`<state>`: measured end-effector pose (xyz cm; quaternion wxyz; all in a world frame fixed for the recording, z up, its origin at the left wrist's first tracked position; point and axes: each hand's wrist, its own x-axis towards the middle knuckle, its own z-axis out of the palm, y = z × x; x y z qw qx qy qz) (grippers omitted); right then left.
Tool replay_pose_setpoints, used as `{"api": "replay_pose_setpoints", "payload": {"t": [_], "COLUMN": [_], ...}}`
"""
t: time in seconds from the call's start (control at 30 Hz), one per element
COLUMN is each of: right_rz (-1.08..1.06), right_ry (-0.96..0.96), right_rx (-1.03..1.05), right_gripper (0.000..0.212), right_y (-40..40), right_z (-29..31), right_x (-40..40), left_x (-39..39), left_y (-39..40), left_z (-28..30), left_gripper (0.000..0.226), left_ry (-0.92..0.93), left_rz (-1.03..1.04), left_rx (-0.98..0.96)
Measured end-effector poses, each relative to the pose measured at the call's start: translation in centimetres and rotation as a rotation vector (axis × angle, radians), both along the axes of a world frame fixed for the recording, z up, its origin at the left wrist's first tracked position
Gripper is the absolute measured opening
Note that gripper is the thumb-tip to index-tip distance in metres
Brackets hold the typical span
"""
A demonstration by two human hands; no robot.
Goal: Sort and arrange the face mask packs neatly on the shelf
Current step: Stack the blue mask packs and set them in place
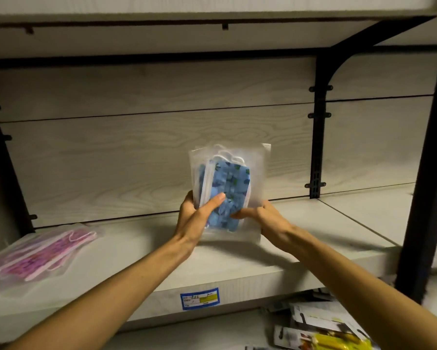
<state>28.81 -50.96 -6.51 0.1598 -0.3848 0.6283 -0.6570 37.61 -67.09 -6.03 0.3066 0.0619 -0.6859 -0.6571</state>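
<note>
Holding upright: clear pack [228,190], blue masks inside | both hands [231,218] | shelf [237,263]

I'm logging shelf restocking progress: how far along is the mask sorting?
Done: pink mask pack lies flat at the shelf's left. In hand: left hand and right hand hold the clear blue mask pack upright. Left: setting it down; no other mask packs visible.

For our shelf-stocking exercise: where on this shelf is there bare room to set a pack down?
Bare board lies between the pink mask pack and the blue mask pack, and right of the blue one up to the black upright. The far left is taken by the pink pack; both hands crowd the middle.
</note>
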Motion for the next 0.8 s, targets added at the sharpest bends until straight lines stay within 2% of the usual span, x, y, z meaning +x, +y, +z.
{"api": "replay_pose_setpoints", "payload": {"t": [0.07, 0.17, 0.3, 0.4, 0.47, 0.53, 0.6, 0.67, 0.73, 0.8], "right_rz": [-0.055, -0.100, -0.054, -0.192, -0.223, -0.243, -0.245, -0.252, -0.335, -0.384], "right_ry": [-0.053, -0.082, -0.153, 0.030, 0.183, 0.247, 0.196, 0.107, 0.157, 0.235], "right_rx": [-0.063, -0.071, -0.055, -0.143, -0.235, -0.266, -0.196, -0.021, 0.102, 0.101], "right_gripper": [0.034, 0.043, 0.039, 0.046, 0.049, 0.051, 0.056, 0.052, 0.044, 0.041], "right_y": [0.1, 0.5, 0.0, -0.7, -1.1, -1.4, -1.7, -1.8, -1.7, -1.6], "right_z": [0.0, -1.4, -2.5, -1.9, -0.8, 0.0, 0.0, -0.5, -1.3, -1.6], "right_x": [-0.4, -0.5, 0.3, 0.8, 1.1, 1.0, 0.0, -0.7, -1.1, -0.8], "left_x": [0.2, 0.8, 1.0, 0.8, 0.5, 0.1, -0.3, -0.4, -0.6, -0.8], "left_y": [-0.1, -0.6, -0.9, -0.8, -0.7, -0.8, -0.9, -1.0, -1.4, -1.8], "left_z": [-0.1, -1.5, -2.3, -1.7, -0.7, -0.2, -0.5, -1.2, -1.8, -2.1], "left_gripper": [0.060, 0.067, 0.049, 0.047, 0.051, 0.055, 0.054, 0.045, 0.037, 0.036], "left_ry": [0.015, -0.035, -0.060, 0.025, 0.141, 0.200, 0.134, -0.016, -0.109, -0.093], "left_rz": [0.040, 0.038, -0.011, 0.078, 0.119, 0.130, 0.124, 0.078, 0.032, 0.041], "left_rx": [0.017, 0.034, 0.024, -0.045, -0.117, -0.171, -0.174, -0.132, -0.148, -0.217]}}
